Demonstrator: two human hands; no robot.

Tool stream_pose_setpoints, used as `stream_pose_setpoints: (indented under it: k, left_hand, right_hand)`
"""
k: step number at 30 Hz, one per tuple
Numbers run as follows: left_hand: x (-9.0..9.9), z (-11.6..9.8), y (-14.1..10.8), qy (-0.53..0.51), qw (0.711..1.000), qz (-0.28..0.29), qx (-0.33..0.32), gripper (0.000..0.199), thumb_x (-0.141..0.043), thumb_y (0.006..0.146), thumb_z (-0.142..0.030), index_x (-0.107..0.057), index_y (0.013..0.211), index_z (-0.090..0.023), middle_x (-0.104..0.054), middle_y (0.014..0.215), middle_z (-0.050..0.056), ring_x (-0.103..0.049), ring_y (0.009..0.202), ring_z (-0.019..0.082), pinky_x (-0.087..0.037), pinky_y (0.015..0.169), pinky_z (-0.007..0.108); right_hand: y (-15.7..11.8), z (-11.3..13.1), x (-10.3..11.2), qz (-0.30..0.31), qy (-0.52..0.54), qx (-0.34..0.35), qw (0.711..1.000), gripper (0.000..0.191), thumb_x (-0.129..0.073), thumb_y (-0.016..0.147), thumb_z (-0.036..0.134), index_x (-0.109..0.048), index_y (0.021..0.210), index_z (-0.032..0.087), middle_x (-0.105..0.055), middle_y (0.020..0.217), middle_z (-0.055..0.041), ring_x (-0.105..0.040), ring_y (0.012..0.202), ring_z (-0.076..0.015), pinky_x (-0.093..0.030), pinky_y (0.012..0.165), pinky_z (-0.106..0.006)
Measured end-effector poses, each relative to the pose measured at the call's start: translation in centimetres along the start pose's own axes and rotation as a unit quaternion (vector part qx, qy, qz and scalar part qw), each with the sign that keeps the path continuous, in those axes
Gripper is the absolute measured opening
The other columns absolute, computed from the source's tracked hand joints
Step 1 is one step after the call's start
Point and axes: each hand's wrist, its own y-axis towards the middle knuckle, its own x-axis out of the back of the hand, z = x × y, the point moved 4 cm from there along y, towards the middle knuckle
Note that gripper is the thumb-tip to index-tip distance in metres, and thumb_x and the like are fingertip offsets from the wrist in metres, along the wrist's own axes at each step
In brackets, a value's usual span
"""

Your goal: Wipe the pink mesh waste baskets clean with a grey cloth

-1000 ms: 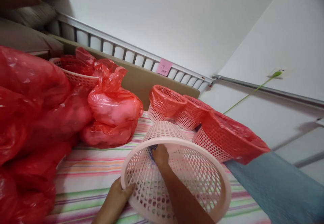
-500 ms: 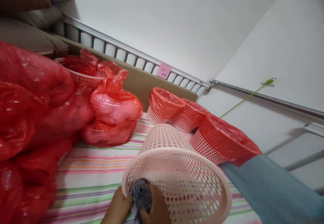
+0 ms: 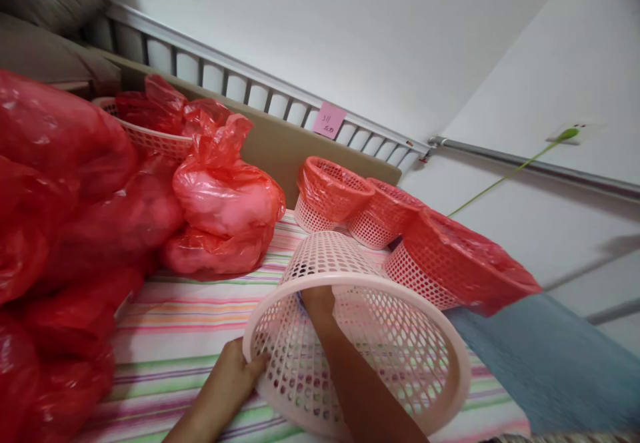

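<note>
A pale pink perforated plastic basket (image 3: 365,281) lies on its side on the striped sheet (image 3: 185,326), its mouth facing me. My left hand (image 3: 237,373) grips the rim at the left, thumb inside and the other fingers mostly hidden behind. Deep inside the basket is my right hand (image 3: 320,303), closed and pressed near the upper left wall. A small bluish-grey edge of the cloth (image 3: 301,304) shows beside it; the rim and the hand hide the rest.
Red plastic bags (image 3: 225,196), filled and piled, stand at the left. Behind them is another pink basket (image 3: 155,141). Along the back right are several bag-lined baskets (image 3: 335,193). A railing (image 3: 220,76) with a pink note (image 3: 329,119) runs along the wall.
My right hand has moved with the cloth from the basket's mouth deep into it. My left hand still holds the rim. The view has shifted slightly.
</note>
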Motion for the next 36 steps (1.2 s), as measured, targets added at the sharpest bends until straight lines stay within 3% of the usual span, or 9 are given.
stream_pose_setpoints:
  k: [4, 8, 13, 16, 19, 22, 29, 33, 36]
  left_hand:
    - [-1.3, 1.3, -0.6, -0.02, 0.999, -0.01, 0.023, 0.037, -0.056, 0.076, -0.044, -0.069, 0.086, -0.01, -0.075, 0.085, 0.012, -0.068, 0.081, 0.028, -0.054, 0.071, 0.033]
    - [-3.9, 3.5, -1.3, -0.133, 0.987, 0.038, 0.087, 0.045, -0.057, 0.074, -0.051, -0.064, 0.089, -0.009, -0.074, 0.075, 0.012, -0.07, 0.066, 0.026, -0.055, 0.05, 0.03]
    - [-4.1, 4.1, -1.1, -0.132, 0.988, 0.025, 0.071, 0.043, -0.056, 0.073, -0.053, -0.062, 0.081, -0.011, -0.071, 0.061, 0.009, -0.065, 0.045, 0.02, -0.05, 0.041, 0.026]
    - [-3.8, 3.7, -1.0, -0.123, 0.99, 0.02, 0.073, 0.036, -0.053, 0.075, -0.045, -0.062, 0.083, -0.011, -0.07, 0.06, 0.007, -0.064, 0.043, 0.02, -0.047, 0.039, 0.025]
    - [-3.7, 2.8, -1.2, -0.097, 0.993, 0.01, 0.066, 0.032, -0.048, 0.078, -0.038, -0.063, 0.085, -0.011, -0.069, 0.061, 0.006, -0.064, 0.048, 0.02, -0.046, 0.04, 0.024]
    - [-3.0, 1.4, -1.5, -0.044, 0.998, 0.003, 0.04, 0.028, -0.045, 0.076, -0.03, -0.064, 0.079, -0.01, -0.07, 0.065, 0.008, -0.065, 0.058, 0.022, -0.045, 0.044, 0.024]
    - [0.1, -1.9, -2.1, 0.038, 0.999, 0.014, -0.011, 0.027, -0.043, 0.074, -0.021, -0.067, 0.075, -0.01, -0.072, 0.076, 0.008, -0.065, 0.073, 0.022, -0.048, 0.068, 0.027]
    - [0.7, -0.6, -1.6, 0.045, 0.999, -0.007, 0.002, 0.029, -0.046, 0.076, -0.028, -0.068, 0.076, -0.009, -0.072, 0.076, 0.011, -0.065, 0.073, 0.026, -0.049, 0.066, 0.03]
    - [-1.0, 1.6, -1.6, -0.06, 0.998, -0.007, 0.027, 0.03, -0.056, 0.072, -0.034, -0.067, 0.086, -0.009, -0.073, 0.085, 0.012, -0.066, 0.082, 0.028, -0.051, 0.073, 0.033]
  right_hand:
    - [-0.2, -0.6, 0.0, 0.011, 0.016, 0.009, 1.0, 0.032, -0.055, 0.088, 0.038, -0.055, 0.115, 0.02, -0.056, 0.118, -0.0064, -0.057, 0.101, -0.021, -0.049, 0.084, -0.04]
    - [-1.7, -0.3, 0.8, 0.016, 0.029, 0.022, 0.999, 0.027, -0.053, 0.086, 0.033, -0.061, 0.108, 0.019, -0.063, 0.11, -0.008, -0.058, 0.102, -0.022, -0.046, 0.087, -0.035]
    - [-9.0, -0.4, 0.7, 0.015, 0.072, 0.061, 0.995, 0.044, -0.049, 0.071, 0.02, -0.058, 0.115, 0.018, -0.065, 0.112, -0.0068, -0.059, 0.106, -0.0214, -0.043, 0.092, -0.03]
    - [-14.5, -2.1, -0.3, 0.017, 0.091, 0.109, 0.99, 0.057, -0.05, 0.064, 0.019, -0.055, 0.121, 0.017, -0.062, 0.119, -0.0092, -0.055, 0.112, -0.0247, -0.041, 0.097, -0.035]
    - [-17.3, -3.0, -0.7, 0.024, 0.064, 0.161, 0.985, 0.06, -0.054, 0.058, 0.019, -0.057, 0.118, 0.019, -0.062, 0.119, -0.0098, -0.055, 0.112, -0.0281, -0.041, 0.097, -0.038]
    - [-15.6, -2.1, 0.0, 0.007, 0.048, 0.171, 0.984, 0.057, -0.051, 0.059, 0.017, -0.058, 0.116, 0.018, -0.063, 0.115, -0.0099, -0.056, 0.109, -0.0257, -0.041, 0.097, -0.037]
    - [-3.2, 0.7, 0.4, -0.043, 0.012, 0.089, 0.995, 0.031, -0.046, 0.079, 0.026, -0.065, 0.103, 0.024, -0.069, 0.102, -0.0066, -0.058, 0.105, -0.0249, -0.043, 0.092, -0.036]
    - [-0.4, 1.0, -1.0, -0.035, 0.028, 0.096, 0.994, 0.03, -0.05, 0.08, 0.031, -0.066, 0.105, 0.026, -0.069, 0.102, -0.0054, -0.058, 0.106, -0.0249, -0.045, 0.087, -0.033]
    - [-0.4, 0.8, -1.1, -0.027, 0.034, 0.099, 0.994, 0.029, -0.052, 0.079, 0.032, -0.067, 0.103, 0.027, -0.07, 0.1, -0.0048, -0.058, 0.105, -0.0251, -0.045, 0.087, -0.032]
